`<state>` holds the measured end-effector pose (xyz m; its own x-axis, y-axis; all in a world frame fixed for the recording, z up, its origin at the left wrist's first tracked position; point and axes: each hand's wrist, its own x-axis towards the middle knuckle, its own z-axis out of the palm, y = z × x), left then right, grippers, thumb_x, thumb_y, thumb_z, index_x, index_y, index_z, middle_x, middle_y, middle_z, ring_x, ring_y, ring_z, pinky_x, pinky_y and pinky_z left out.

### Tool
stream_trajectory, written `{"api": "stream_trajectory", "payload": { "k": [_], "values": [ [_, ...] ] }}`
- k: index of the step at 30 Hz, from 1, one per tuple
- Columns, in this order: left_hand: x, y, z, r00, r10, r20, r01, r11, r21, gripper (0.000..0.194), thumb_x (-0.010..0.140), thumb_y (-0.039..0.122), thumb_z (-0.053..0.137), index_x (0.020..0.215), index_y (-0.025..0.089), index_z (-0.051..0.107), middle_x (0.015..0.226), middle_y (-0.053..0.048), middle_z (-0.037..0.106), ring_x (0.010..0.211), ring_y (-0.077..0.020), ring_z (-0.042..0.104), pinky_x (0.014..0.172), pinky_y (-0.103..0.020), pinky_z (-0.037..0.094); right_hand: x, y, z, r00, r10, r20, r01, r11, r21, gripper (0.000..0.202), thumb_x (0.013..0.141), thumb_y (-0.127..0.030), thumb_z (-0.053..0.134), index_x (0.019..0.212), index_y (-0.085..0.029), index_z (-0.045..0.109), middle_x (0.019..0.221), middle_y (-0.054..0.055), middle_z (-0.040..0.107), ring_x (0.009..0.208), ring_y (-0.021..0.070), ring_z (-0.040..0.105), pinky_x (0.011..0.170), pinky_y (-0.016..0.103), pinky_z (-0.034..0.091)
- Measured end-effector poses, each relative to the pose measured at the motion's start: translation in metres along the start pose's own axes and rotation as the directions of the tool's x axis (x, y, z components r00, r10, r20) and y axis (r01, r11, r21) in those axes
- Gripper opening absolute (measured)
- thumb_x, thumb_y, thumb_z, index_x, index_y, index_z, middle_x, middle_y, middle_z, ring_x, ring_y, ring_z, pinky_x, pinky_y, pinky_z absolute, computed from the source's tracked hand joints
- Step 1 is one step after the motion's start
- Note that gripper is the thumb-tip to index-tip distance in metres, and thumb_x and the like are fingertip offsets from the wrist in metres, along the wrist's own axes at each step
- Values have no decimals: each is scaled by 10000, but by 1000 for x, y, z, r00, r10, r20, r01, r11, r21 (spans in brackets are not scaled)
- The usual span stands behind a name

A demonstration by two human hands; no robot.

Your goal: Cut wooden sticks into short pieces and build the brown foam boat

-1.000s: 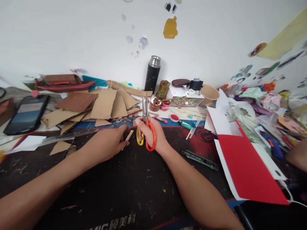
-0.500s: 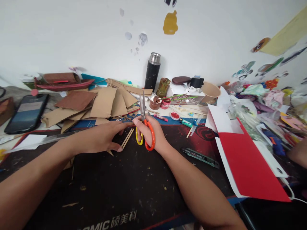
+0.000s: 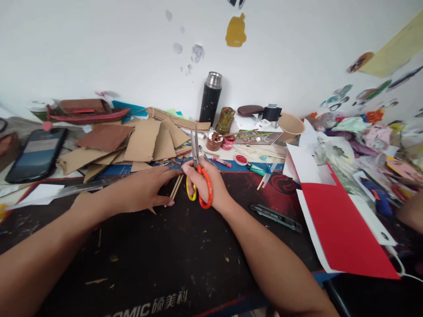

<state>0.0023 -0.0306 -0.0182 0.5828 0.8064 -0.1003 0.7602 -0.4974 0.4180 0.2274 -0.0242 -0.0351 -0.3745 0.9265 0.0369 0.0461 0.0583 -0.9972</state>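
My right hand (image 3: 209, 182) is closed around the orange and yellow handles of a pair of scissors (image 3: 206, 189); the blades point up and away, slightly apart. To its left, my left hand (image 3: 143, 190) rests low over the black mat (image 3: 185, 246), fingers spread, with thumb and fingertips around thin wooden sticks (image 3: 176, 186). The sticks lie side by side on the mat, and their lower ends are by the thumb. Whether the fingers press on them is hard to tell.
Cardboard pieces (image 3: 142, 141) are heaped at the back left, near a phone (image 3: 38, 154). A black thermos (image 3: 210, 97) stands by the wall. On the right are a utility knife (image 3: 276, 217), red paper (image 3: 343, 233) and part of another person's arm (image 3: 411, 213).
My left hand has shifted slightly right, over the sticks, covering more of them. The scissors have moved slightly left in my right hand.
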Motion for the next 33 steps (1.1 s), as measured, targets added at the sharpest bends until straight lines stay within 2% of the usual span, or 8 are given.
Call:
{"api": "stream_trajectory", "payload": {
  "k": [4, 7, 10, 18, 23, 26, 29, 33],
  "values": [
    [-3, 5, 2, 999, -46, 27, 43, 995, 91, 678, 887, 525, 722, 1451, 171, 591, 1386, -192, 716, 1215, -398, 693, 993, -469, 497, -1, -4, 1, 999, 38, -12, -38, 999, -24, 383, 1003, -610, 642, 1017, -230, 601, 534, -99, 574, 427, 125, 583, 472, 224, 484],
    [-4, 6, 4, 996, -84, -4, 84, 989, 119, 612, 861, 552, 733, 1327, 167, 644, 1258, -189, 756, 1139, -402, 717, 950, -469, 502, -1, -5, 2, 999, 49, -9, -49, 998, -38, 398, 1007, -616, 635, 1061, -222, 624, 540, -98, 580, 433, 120, 590, 492, 223, 499],
    [-4, 6, 6, 996, -84, -11, 85, 987, 137, 603, 860, 576, 726, 1287, 158, 649, 1186, -184, 763, 1089, -394, 727, 919, -459, 504, -2, -6, 2, 999, 48, -7, -48, 998, -35, 408, 1008, -615, 638, 1071, -212, 648, 539, -92, 588, 437, 116, 594, 511, 220, 508],
    [-3, 1, 8, 998, -52, -31, 56, 988, 141, 686, 902, 645, 686, 1381, 158, 630, 1234, -182, 766, 1123, -406, 728, 920, -471, 521, -1, -3, 2, 999, 34, 0, -34, 998, -44, 416, 1000, -625, 645, 1065, -214, 656, 546, -82, 588, 433, 125, 591, 484, 225, 497],
    [-5, 9, 2, 998, -67, 15, 64, 991, 120, 795, 911, 618, 728, 1536, 165, 539, 1428, -204, 714, 1259, -413, 697, 1010, -485, 519, -3, 0, 2, 1000, 11, -2, -11, 1000, -5, 384, 996, -602, 647, 1058, -224, 627, 556, -79, 587, 427, 138, 584, 459, 230, 483],
    [-7, 17, -10, 995, -102, 16, 100, 991, 94, 839, 920, 569, 745, 1615, 191, 464, 1473, -189, 695, 1299, -400, 683, 1024, -470, 521, -4, -3, 2, 1000, -7, -15, 6, 999, -46, 382, 1007, -598, 621, 1051, -218, 625, 533, -75, 577, 422, 148, 583, 467, 239, 486],
    [-15, 24, -33, 989, -151, 1, 151, 986, 72, 795, 945, 541, 723, 1629, 235, 459, 1506, -157, 680, 1322, -371, 668, 1032, -436, 514, -3, -6, 2, 1000, 16, -14, -16, 999, -47, 406, 1001, -620, 619, 1003, -213, 618, 538, -63, 585, 419, 146, 572, 463, 242, 486],
    [-50, 14, -72, 945, -298, -135, 304, 953, 21, 682, 984, 580, 619, 1572, 242, 539, 1337, -122, 754, 1168, -320, 718, 946, -388, 519, -3, -4, 3, 999, 42, -29, -42, 999, -2, 477, 950, -677, 655, 1004, -206, 605, 566, -64, 577, 412, 132, 557, 420, 222, 440]
  ]
}}
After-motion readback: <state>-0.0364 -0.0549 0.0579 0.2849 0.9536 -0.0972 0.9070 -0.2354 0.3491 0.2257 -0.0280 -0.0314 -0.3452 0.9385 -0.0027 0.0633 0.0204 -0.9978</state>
